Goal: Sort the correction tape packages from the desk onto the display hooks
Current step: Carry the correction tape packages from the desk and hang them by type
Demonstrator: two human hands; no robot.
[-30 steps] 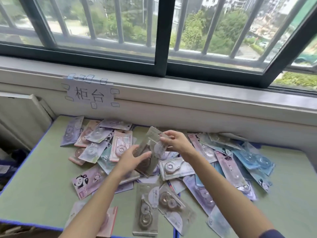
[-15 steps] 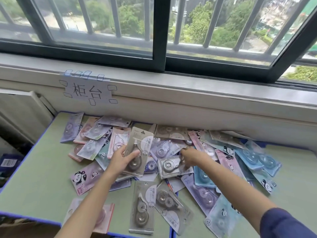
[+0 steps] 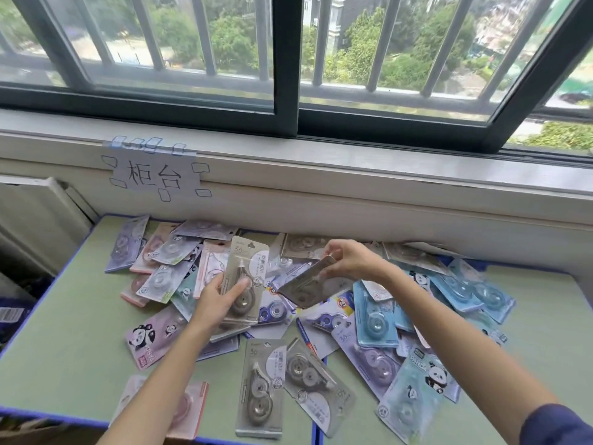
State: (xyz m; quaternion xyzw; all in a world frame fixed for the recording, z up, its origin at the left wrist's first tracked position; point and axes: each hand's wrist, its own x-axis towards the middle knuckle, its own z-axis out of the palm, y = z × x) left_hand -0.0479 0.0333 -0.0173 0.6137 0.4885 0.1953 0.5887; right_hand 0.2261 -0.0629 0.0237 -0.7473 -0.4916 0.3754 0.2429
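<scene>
Several correction tape packages lie in a loose pile on the green desk (image 3: 64,332): purple, pink, blue and grey ones. My left hand (image 3: 218,297) grips a small stack of grey packages (image 3: 247,268), held upright above the pile. My right hand (image 3: 349,260) pinches another grey package (image 3: 305,284) by its upper end; it hangs tilted, lifted off the pile. Two more grey packages (image 3: 261,387) lie near the desk's front edge. No display hooks are in view.
A white sill and a barred window (image 3: 288,75) rise right behind the desk. A paper label (image 3: 154,175) is taped under the sill. A white radiator (image 3: 35,216) stands at the left. The desk's blue front edge (image 3: 48,415) is close to me.
My right hand reached into the pile and has now lifted a grey package out of it. My left hand keeps its grey stack, lowered slightly toward the pile.
</scene>
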